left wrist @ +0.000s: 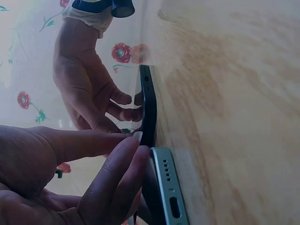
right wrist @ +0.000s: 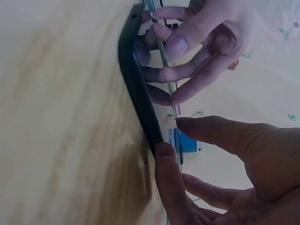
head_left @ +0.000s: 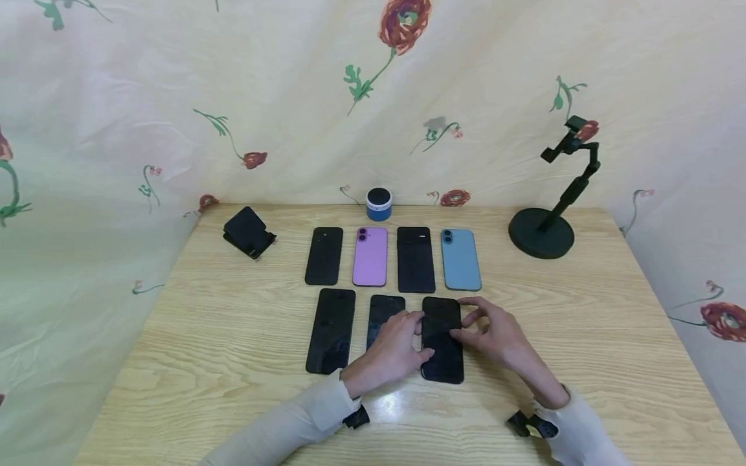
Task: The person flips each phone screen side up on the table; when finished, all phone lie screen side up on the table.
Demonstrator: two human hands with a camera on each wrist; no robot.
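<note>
A black phone (head_left: pixel 441 366) lies screen up at the right end of the front row. My left hand (head_left: pixel 395 348) reaches across the middle phone (head_left: pixel 384 307), its fingertips at the black phone's left edge and its thumb over the dark screen. From the other side, my right hand (head_left: pixel 494 331) has its index finger at the top right corner. Its thumb hangs over the screen, apart from the glass in the right wrist view. Fingers of both hands are spread, not wrapped round the phone. A pale green frame (left wrist: pixel 165 180) shows on the middle phone, partly hidden by my left hand.
Left of these lies another dark phone (head_left: pixel 331 331). Behind, a row holds a black phone (head_left: pixel 324 256), a purple phone (head_left: pixel 370 257), a dark phone (head_left: pixel 416 260) and a blue phone (head_left: pixel 461 260). Farther back are a folded black stand (head_left: pixel 249 232), a small round speaker (head_left: pixel 379 206) and a jointed stand (head_left: pixel 541 234).
</note>
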